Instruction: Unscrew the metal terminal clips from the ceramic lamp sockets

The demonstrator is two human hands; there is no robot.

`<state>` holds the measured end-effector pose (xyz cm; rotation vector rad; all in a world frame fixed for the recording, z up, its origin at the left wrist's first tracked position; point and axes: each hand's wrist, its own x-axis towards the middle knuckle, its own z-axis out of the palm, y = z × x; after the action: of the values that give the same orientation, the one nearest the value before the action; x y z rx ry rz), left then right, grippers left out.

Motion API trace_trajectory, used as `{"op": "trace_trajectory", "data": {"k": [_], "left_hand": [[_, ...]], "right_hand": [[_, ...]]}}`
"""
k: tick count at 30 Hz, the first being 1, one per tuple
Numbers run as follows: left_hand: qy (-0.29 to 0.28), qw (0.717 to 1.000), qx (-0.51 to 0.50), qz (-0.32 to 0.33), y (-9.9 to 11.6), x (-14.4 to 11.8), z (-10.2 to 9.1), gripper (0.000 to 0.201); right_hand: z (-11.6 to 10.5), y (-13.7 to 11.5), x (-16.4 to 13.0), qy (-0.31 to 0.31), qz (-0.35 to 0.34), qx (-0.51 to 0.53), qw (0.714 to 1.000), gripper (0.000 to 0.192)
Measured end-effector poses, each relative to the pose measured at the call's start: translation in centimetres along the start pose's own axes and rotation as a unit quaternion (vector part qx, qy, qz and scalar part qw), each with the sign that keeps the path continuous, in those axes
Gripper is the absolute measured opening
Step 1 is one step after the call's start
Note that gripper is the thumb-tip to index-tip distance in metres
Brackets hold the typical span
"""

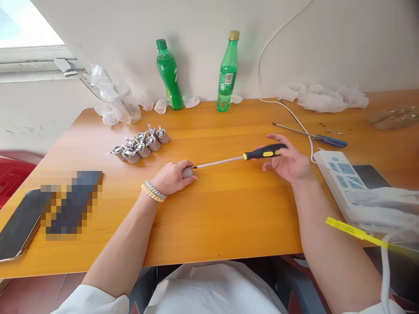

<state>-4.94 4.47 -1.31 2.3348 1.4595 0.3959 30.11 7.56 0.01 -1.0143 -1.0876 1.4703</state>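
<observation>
I log: left hand (173,176) pinching small grey part (187,172) against table (229,209), mid-front. Right hand (288,163) loosely curled around screwdriver (248,155) handle, tip touching part. Matching grey parts (140,146) clustered behind.

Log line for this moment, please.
left hand: pins small part on table | right hand: holds screwdriver, tip at part

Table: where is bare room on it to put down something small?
Bare wood lies in front, between the two forearms, on the table. More lies between the clips and the bottles. It is crowded at the right by the power strip and at the left by the phone.
</observation>
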Motion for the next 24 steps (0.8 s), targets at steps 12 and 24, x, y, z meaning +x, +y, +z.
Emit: {"op": "trace_trajectory", "data": {"k": [12, 24], "left_hand": [[0.065, 0.996, 0.034, -0.040, 1.3, 0.2, -0.4, 0.047], [0.034, 0.991, 0.125, -0.047, 2.8, 1.4, 0.9, 0.032]], "right_hand": [[0.3, 0.0, 0.4, 0.174, -0.092, -0.002, 0.980, 0.018], [0.4, 0.3, 0.4, 0.156, -0.103, 0.009, 0.982, 0.020]]}}
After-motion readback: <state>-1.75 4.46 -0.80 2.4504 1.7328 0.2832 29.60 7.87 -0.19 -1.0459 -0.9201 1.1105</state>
